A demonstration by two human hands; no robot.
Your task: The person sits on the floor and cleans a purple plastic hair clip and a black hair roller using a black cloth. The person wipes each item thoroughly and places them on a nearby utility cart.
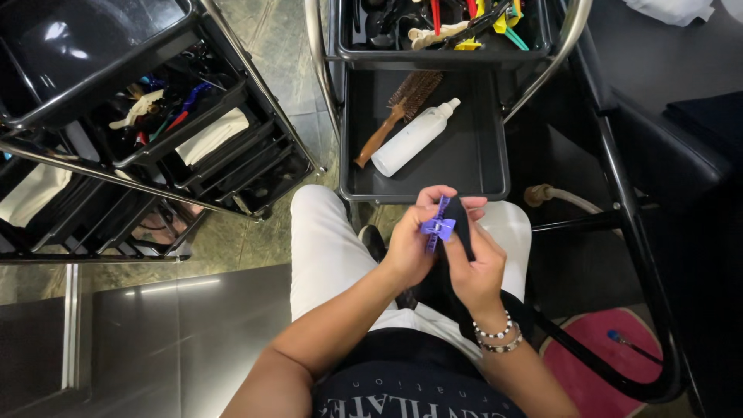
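1. The black trolley (424, 182) stands in front of the person's knees; its lower tray is pulled out toward the lap.
2. A second black trolley (155, 116) stands at the left, with clips and white cloths in its drawers.
3. A white spray bottle (412, 139) lies in the lower tray on a diagonal, with the nozzle pointing up and to the right.
4. A round hairbrush (396, 112) with a brown handle lies just beside the bottle, parallel to it, bristles to the upper right.
5. The left hand (410, 244) is over the lap, just below the tray edge. Its grip is clenched around the purple hair clip from the left side.
6. The right hand (476, 271), with bead bracelets on the wrist, has its grip closed on a dark strip (462, 224) next to the clip.
7. The purple hair clip (438, 226) is between both hands. Its long axis is almost upright in the view, slightly tilted, and its upper end points toward the tray.
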